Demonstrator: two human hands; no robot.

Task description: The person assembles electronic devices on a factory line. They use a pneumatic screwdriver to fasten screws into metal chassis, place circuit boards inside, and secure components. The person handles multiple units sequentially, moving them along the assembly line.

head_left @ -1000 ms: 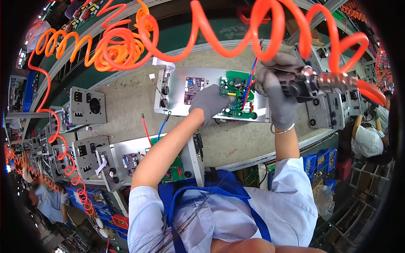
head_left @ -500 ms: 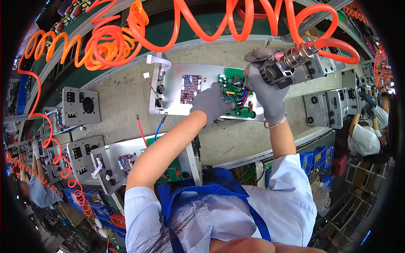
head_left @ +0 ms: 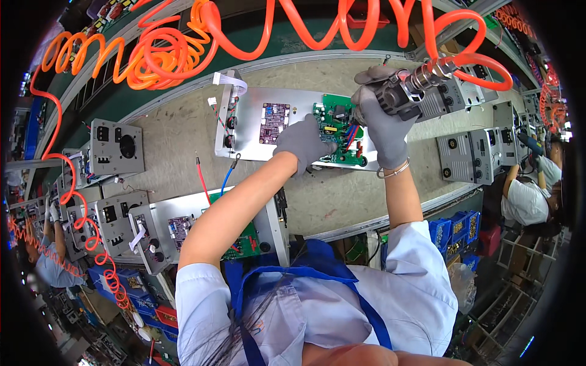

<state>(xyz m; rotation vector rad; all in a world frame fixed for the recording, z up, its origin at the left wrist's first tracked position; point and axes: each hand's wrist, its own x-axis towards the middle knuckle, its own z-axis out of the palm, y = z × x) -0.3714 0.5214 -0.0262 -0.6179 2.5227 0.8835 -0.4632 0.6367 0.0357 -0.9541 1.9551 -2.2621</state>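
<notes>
In front of me on the bench lies a silver metal chassis panel [head_left: 247, 122] with a green circuit board [head_left: 336, 105] and a smaller purple circuit board [head_left: 274, 124] on it. My left hand [head_left: 303, 145], in a grey glove, rests at the green board's left edge with index finger and thumb apart. My gloved right hand [head_left: 386, 131] is closed round a black and silver air-powered driver [head_left: 400, 97]. The driver is over the right side of the green board; its tip is hidden by the hand. Red and blue wires [head_left: 352, 138] stand up beside that hand.
An orange coiled air hose [head_left: 293, 24] hangs across the top and joins the driver. A second chassis [head_left: 274, 229] lies near my left elbow. Grey equipment housings [head_left: 117, 146] stand left, others [head_left: 467, 157] right. Blue parts bins [head_left: 455, 232] are below the bench edge. Co-workers sit at both sides.
Both hands stay almost in place, the right still round the driver and the left still on the board. The hose has swung slightly, and the whole view has shifted a little.
</notes>
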